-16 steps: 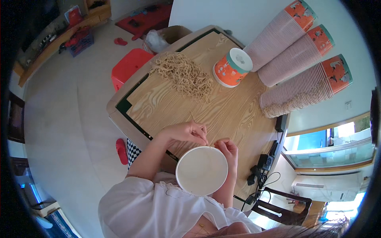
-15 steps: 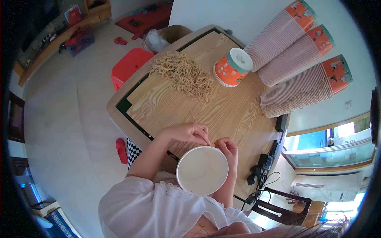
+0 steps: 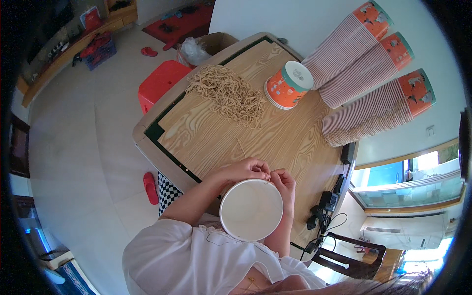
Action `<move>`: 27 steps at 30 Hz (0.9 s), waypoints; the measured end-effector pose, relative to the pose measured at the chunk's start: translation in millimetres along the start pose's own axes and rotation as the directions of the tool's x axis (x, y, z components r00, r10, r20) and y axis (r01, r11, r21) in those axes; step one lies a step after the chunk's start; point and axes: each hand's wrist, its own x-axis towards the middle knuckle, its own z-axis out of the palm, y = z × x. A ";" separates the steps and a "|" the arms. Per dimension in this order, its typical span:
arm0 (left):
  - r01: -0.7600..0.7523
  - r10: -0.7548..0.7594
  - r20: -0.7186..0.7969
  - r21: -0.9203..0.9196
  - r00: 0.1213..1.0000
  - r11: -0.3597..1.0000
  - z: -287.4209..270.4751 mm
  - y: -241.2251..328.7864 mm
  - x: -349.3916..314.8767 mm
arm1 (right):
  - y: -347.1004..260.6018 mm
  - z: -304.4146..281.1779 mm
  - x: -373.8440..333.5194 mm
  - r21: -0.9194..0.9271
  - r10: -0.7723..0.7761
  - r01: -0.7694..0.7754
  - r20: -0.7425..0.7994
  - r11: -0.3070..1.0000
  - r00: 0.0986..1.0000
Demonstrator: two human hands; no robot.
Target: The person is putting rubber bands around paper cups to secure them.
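Note:
A white-lined paper bucket (image 3: 251, 211) is tilted against my body, its open mouth facing up. At its far rim my left hand (image 3: 250, 169) and my right hand (image 3: 283, 182) meet with fingertips pinched together. A thin tan cord (image 3: 268, 178) shows between the fingertips, right by the rim; its ends are hidden by my fingers. Beyond my left hand, a short piece of tan cord (image 3: 240, 146) lies on the wooden table top (image 3: 196, 147). Farther off is a tangled heap of the same cord (image 3: 227, 94).
One orange bucket (image 3: 287, 88) stands upside down on the table, beside three tall nested stacks of buckets; the nearest stack (image 3: 378, 113) has cord loops along its side. Black plugs and cables (image 3: 322, 211) crowd the right edge. A red stool (image 3: 164, 81) stands past the left edge.
My left hand has come right, its fingers now curled against my right hand's fingertips. The gap between the hands has closed. The bucket has barely moved.

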 end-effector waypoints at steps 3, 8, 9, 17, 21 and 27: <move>0.022 -0.017 0.034 -0.150 0.999 0.988 1.2 -4.1 -0.6 | -3.4 2.3 -0.9 -0.080 -0.060 0.058 -0.016 0.995 0.998; 0.111 -0.108 0.027 -0.313 0.994 0.943 5.3 -9.0 -1.3 | -8.9 6.7 -2.1 -0.090 -0.212 0.217 0.054 0.972 0.976; 0.143 -0.142 0.030 -0.364 0.989 0.920 5.7 -10.0 -1.0 | -9.3 6.5 -2.5 -0.090 -0.213 0.217 0.053 0.972 0.976; 0.196 -0.201 0.024 -0.351 0.979 0.916 5.4 -12.0 -0.2 | -11.8 -1.1 -7.1 -0.109 -0.147 0.147 0.007 0.983 0.989; 0.202 -0.210 0.021 -0.389 0.977 0.899 10.5 -4.0 -1.7 | -12.9 -5.4 -10.0 -0.128 -0.141 0.138 -0.013 0.982 0.990; 0.215 -0.203 0.082 -0.532 0.976 0.819 10.9 -10.0 1.0 | -10.1 -9.9 -13.2 -0.049 -0.177 0.180 0.060 0.983 0.982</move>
